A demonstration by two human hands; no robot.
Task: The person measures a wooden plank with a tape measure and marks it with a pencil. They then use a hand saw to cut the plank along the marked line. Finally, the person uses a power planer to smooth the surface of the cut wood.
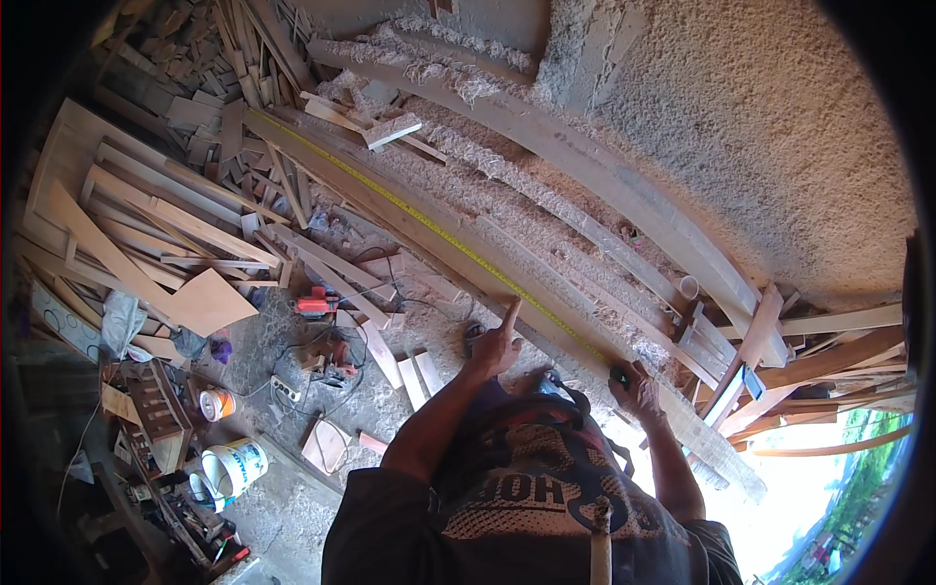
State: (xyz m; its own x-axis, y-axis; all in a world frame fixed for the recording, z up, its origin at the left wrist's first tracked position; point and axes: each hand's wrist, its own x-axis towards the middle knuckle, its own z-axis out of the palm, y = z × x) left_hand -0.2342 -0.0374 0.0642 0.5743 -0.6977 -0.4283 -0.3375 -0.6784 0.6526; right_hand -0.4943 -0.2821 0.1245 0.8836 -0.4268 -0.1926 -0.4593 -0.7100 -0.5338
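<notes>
Tape (430,224) along plank (697,429); shavings (487,171) beyond; buckets (237,468) left.

Yellow tape (451,240), tan plank (717,447)

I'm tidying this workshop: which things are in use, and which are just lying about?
In use:
- yellow tape measure, held in the right hand
- long plank beneath it

Lying about:
- red tool
- large white bucket
- power strip
- wood offcuts
</notes>
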